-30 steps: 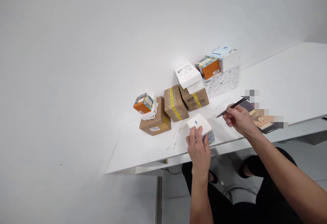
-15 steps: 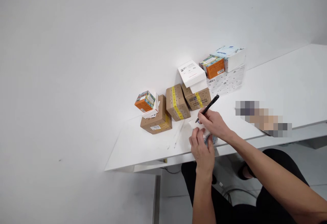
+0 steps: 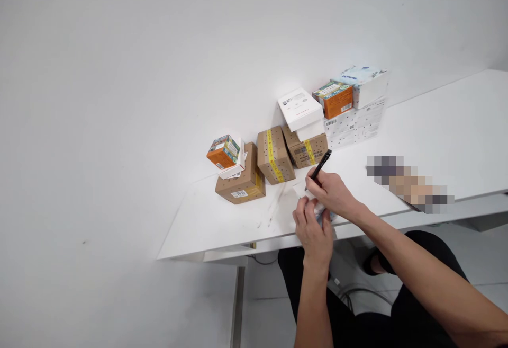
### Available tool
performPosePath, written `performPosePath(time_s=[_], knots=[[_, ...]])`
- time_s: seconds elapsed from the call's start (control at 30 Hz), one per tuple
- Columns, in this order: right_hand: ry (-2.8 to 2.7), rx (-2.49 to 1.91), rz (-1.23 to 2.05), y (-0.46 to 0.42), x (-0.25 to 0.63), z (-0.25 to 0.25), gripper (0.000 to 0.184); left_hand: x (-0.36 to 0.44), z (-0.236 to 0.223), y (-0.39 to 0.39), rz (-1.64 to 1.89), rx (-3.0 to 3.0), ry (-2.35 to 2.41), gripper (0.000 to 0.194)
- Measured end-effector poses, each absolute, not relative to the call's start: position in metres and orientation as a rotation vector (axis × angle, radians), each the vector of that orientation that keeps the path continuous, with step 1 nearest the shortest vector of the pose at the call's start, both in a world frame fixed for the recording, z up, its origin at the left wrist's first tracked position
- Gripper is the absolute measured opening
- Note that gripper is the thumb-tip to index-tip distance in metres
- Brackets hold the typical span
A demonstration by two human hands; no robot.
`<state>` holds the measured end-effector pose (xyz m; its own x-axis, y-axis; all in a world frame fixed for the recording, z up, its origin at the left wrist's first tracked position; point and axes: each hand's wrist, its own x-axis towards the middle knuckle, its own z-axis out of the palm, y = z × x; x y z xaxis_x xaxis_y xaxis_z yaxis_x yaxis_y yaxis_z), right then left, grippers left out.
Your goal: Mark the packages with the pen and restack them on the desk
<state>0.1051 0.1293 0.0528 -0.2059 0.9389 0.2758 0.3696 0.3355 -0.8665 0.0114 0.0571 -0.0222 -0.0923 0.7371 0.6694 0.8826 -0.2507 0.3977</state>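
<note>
A black pen [image 3: 322, 163] is pinched in my right hand [image 3: 336, 193], its tip down on a small white packet [image 3: 301, 190]. Bluish print shows at the packet's lower right, but my hands cover most of it, so its exact kind cannot be made out. My left hand [image 3: 315, 234] has its fingers curled over the packet's near side, with the thumb on the right, holding it on the white table [image 3: 222, 234].
Brown cartons with yellow tape [image 3: 275, 157] stand along the wall. Beside them are white boxes [image 3: 300, 108], an orange box [image 3: 338, 101] and a blue-white pack [image 3: 367, 86]. Another orange box [image 3: 223, 152] tops the left carton. A blurred-out object [image 3: 408, 184] lies right of my hands.
The pen is more upright, and its top end has shifted slightly left and down. My left hand keeps its hold on the packet. The whole view has shifted a little.
</note>
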Motion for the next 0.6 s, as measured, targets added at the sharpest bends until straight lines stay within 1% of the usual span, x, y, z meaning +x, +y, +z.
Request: performPosePath(time_s=[0.33,0.4,0.53,0.6], knots=[[-1.715,-1.135,0.858,0.130,0.104,0.050,0.012,0.010,-0.024,0.057,-1.274,-1.992,-1.781,0.032],[-1.583,-1.128,0.909,0.129,0.104,0.049,0.015,0.011,-0.023,0.057,-1.273,-1.995,-1.780,0.031],[-1.130,-1.078,1.048,0.131,0.116,0.046,0.024,0.012,-0.021,0.057,-1.259,-2.010,-1.771,0.030],[-1.059,-1.105,1.059,0.136,0.129,0.041,0.026,0.011,-0.020,0.057,-1.258,-2.008,-1.759,0.030]])
